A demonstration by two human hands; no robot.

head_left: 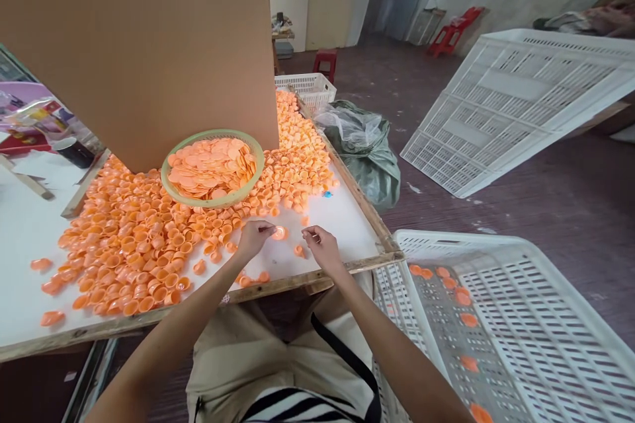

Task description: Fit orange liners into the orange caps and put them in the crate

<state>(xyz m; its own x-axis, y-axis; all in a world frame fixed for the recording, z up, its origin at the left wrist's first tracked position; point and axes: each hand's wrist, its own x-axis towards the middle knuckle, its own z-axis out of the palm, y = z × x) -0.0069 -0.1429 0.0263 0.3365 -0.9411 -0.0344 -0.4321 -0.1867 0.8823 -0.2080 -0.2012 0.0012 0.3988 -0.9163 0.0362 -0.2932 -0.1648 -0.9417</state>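
In the head view my left hand [256,238] is closed in a pinch at the edge of a small round orange plastic piece [280,232] near the table's front. My right hand [322,246] has thumb and fingertips pressed together to the right of it; whatever is between them is too small to make out. Just left of those fingers lies an orange cup [299,251]. Beyond both hands spreads a heap of small orange plastic cups [133,238]. A green basket [254,186] full of flat orange discs [213,165] rests on the heap.
A wood-edged white table [347,225] carries the heap, with a tall cardboard sheet [149,46] behind. At my right stands a white crate [536,304] with several orange pieces inside. Another crate [516,99] leans beyond, near a green sack [367,165]. A blue bit [327,194] lies on the table.
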